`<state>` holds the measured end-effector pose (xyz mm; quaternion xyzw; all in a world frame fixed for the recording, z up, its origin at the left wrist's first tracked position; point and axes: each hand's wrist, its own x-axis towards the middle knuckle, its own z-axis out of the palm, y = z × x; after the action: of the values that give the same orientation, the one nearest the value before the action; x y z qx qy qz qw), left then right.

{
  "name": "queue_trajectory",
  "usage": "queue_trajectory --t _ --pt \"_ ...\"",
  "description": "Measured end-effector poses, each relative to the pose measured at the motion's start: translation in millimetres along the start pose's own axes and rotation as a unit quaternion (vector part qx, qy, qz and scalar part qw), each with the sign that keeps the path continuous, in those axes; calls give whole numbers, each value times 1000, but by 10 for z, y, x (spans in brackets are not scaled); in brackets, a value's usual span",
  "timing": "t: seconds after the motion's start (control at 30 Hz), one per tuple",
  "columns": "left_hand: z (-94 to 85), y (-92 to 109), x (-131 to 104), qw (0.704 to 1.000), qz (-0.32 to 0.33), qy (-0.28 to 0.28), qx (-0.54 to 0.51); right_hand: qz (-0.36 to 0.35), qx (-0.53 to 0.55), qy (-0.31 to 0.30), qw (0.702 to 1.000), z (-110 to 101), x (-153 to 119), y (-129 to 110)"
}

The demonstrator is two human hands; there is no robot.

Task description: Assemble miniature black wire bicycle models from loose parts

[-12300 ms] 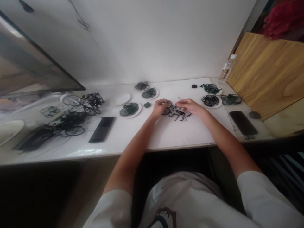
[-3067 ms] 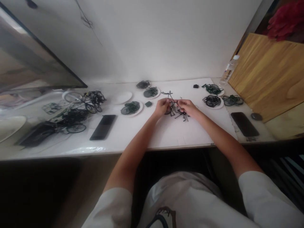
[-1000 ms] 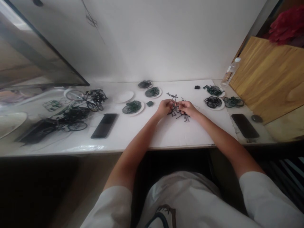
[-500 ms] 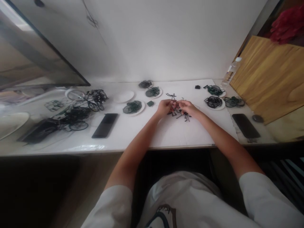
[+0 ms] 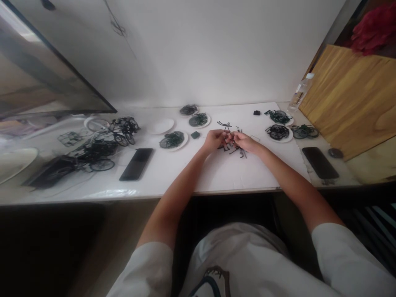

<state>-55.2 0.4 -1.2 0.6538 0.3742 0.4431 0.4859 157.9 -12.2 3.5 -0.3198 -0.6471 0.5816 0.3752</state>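
A dark miniature bicycle frame [image 5: 227, 125] with handlebars at its top rises between my hands over the white board. My left hand [image 5: 214, 141] is closed on it from the left, fingertips pinched together. From the right, my right hand [image 5: 243, 141] meets the left at the fingertips, also pinched; whatever small piece it grips is hidden. Thin dark loose parts [image 5: 241, 154] lie on the board just under and beside the right fingers. Behind and left of my left hand is a small green block [image 5: 195, 135].
White plates of dark and green wheel-like parts stand left [image 5: 186, 142] and right [image 5: 290, 136]. Assembled miniature bicycles [image 5: 102, 152] crowd the left. Phones lie left [image 5: 136, 164] and right [image 5: 320, 163]. A clear bottle [image 5: 300, 95] leans near a wooden panel [image 5: 352, 103]. An empty-looking plate [image 5: 161, 126] sits behind.
Both hands stay in nearly the same place, with slight finger movement around the bicycle frame. The right fingers have drawn a little closer to the left. The view has shifted slightly.
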Motion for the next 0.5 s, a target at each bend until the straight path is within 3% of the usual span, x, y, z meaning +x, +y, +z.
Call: queue_trajectory --t 0.5 --pt "35 84 -32 1000 8 -12 -15 -12 -5 -4 1000 -11 -16 -67"
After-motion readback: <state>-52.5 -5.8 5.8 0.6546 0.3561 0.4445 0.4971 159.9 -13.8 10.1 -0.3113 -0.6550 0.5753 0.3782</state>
